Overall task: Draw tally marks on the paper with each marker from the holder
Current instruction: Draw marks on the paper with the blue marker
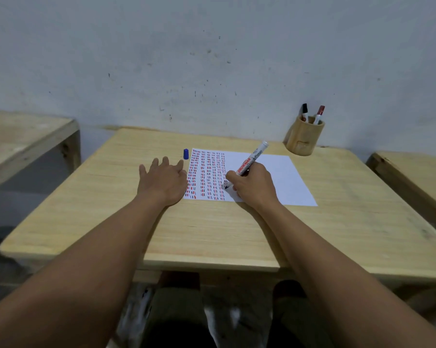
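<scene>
A white sheet of paper [274, 179] lies on the wooden table [212, 234], its left part filled with columns of red, blue and dark tally marks. My right hand [252, 184] grips a white marker [253, 158] with its blue tip touching the paper near the lower end of the marks. My left hand [163, 180] lies flat, fingers spread, at the paper's left edge. A blue cap [186, 153] stands on the table beside the paper's top left corner. The wooden holder [302, 139] at the back right holds a black-capped marker [305, 112] and a red-capped marker [320, 113].
A grey-white wall rises right behind the table. Another wooden table [23, 144] stands to the left and a third [418, 177] to the right, with gaps between. My knees show under the front edge.
</scene>
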A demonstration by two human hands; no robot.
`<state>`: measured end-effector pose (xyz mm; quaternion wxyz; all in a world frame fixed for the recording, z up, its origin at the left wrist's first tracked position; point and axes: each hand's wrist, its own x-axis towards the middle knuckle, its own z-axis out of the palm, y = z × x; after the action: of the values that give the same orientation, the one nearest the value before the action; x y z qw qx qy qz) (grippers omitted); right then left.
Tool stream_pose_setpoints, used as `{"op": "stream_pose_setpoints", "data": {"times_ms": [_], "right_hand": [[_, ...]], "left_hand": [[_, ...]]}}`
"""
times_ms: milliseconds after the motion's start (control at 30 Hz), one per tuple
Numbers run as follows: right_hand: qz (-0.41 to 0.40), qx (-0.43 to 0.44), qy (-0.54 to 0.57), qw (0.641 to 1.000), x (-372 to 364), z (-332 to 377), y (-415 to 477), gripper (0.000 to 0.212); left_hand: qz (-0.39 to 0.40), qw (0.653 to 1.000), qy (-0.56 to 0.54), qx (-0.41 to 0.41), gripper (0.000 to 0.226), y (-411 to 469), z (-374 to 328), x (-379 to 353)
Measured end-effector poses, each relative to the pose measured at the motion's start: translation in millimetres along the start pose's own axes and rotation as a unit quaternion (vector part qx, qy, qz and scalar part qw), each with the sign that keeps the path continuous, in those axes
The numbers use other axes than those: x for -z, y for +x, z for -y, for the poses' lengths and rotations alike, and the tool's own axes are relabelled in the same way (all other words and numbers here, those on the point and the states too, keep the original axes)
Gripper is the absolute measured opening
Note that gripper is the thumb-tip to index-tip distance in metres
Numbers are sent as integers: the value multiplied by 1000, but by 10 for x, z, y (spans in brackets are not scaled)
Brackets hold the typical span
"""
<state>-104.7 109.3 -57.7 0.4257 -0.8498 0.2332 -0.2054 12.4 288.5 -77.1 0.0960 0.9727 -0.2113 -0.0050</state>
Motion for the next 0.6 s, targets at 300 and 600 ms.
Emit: {"op": "stream_pose_setpoints", "data": {"times_ms": [300,600], "right_hand": [[13,-1,-1,1000,11,17,-9,23],[-19,-41,110,993,104,53,136,24]], "left_hand": [[-5,1000,-15,-1,57,8,7,-12],[-126,981,-131,65,42,140,-120,135]]}}
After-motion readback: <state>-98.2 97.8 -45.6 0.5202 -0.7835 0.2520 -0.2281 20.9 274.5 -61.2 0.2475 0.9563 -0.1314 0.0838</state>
